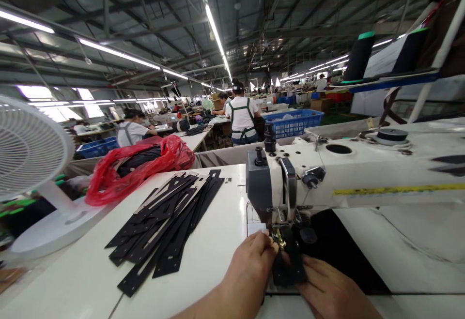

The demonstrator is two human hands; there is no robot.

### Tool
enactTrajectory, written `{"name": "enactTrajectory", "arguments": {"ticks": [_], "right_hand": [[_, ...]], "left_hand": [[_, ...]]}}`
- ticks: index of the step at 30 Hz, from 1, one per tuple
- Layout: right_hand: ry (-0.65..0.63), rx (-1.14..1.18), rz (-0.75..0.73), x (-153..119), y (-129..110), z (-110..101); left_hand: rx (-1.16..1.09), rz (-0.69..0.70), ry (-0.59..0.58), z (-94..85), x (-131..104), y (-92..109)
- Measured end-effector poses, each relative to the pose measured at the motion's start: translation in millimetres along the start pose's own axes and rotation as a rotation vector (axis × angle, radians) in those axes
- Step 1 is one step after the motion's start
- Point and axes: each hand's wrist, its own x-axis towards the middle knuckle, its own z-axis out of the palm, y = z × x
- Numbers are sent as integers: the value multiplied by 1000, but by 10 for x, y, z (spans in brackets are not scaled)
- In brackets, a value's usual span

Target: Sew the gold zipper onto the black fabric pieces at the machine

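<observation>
Below the needle area of a white sewing machine (363,174), a small black fabric piece (290,273) lies on the bed with brass-coloured metal (280,239) at its upper part. My left hand (250,265) is closed, its fingertips pinching the left edge of this piece close to the presser foot. From the right, my right hand (330,287) grips the piece's lower right edge; some of its fingers are hidden beneath. A larger black fabric panel (341,251) lies flat under the machine arm. Beside my left fingertips is a small white patch (255,228).
Left of the machine, a pile of black strips (163,227) covers part of the white table (203,280). Behind it sits a red plastic bag (119,183); a white fan (32,149) stands far left. Thread cones (358,60) rise at right. Co-workers sit beyond, near a blue basket (298,123).
</observation>
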Motion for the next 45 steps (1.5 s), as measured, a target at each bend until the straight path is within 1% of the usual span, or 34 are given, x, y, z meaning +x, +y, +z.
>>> {"name": "enactTrajectory", "arguments": {"ticks": [3, 5, 6, 9, 11, 13, 14, 16, 19, 23, 26, 29, 30, 32, 34, 35, 36, 38, 40, 43, 45], "right_hand": [[59, 10, 48, 15, 53, 4], [88, -11, 164, 61, 118, 32], [82, -24, 239, 100, 159, 47], [9, 4, 397, 248, 294, 80], [-58, 53, 434, 330, 363, 96], [-96, 81, 449, 368, 397, 106], [-105, 85, 454, 371, 402, 110], [-121, 86, 473, 355, 397, 122], [-145, 67, 546, 337, 397, 165], [-166, -4, 694, 409, 464, 286], [-175, -42, 749, 461, 505, 344], [-171, -43, 722, 375, 440, 294], [-161, -29, 676, 308, 390, 256], [-101, 13, 493, 139, 266, 169], [-27, 44, 264, -22, 144, 90], [5, 46, 173, -80, 95, 60], [27, 40, 113, -117, 57, 36], [50, 28, 76, -130, 17, 7], [80, 31, 72, -91, 14, -6], [97, 50, 73, -24, 37, -13], [105, 61, 76, -1, 55, -9]], "left_hand": [[20, -33, 4, 4, 5, 15], [35, -26, -17, -19, 14, 29], [41, -18, -23, -32, 16, 37], [40, -24, -19, -48, 3, 62], [28, -79, 0, -30, -17, 78], [5, -121, 22, -2, -37, 90], [-8, -119, 33, 9, -44, 94], [-17, -67, 44, 19, -50, 98], [16, -3, 38, -5, -39, 102], [36, -18, -19, -58, -7, 124], [26, -35, -47, -86, -6, 141], [0, -66, -32, -108, -67, 140], [-15, -79, -18, -116, -101, 138], [-43, -63, 4, -131, -174, 140], [-42, 18, 15, -147, -230, 154], [-28, 69, 19, -157, -244, 166], [-9, 114, 25, -167, -248, 179], [35, 172, 41, -183, -231, 204], [65, 202, 34, -188, -201, 215], [93, 210, 21, -165, -170, 199], [107, 210, 34, -138, -158, 177]]}}
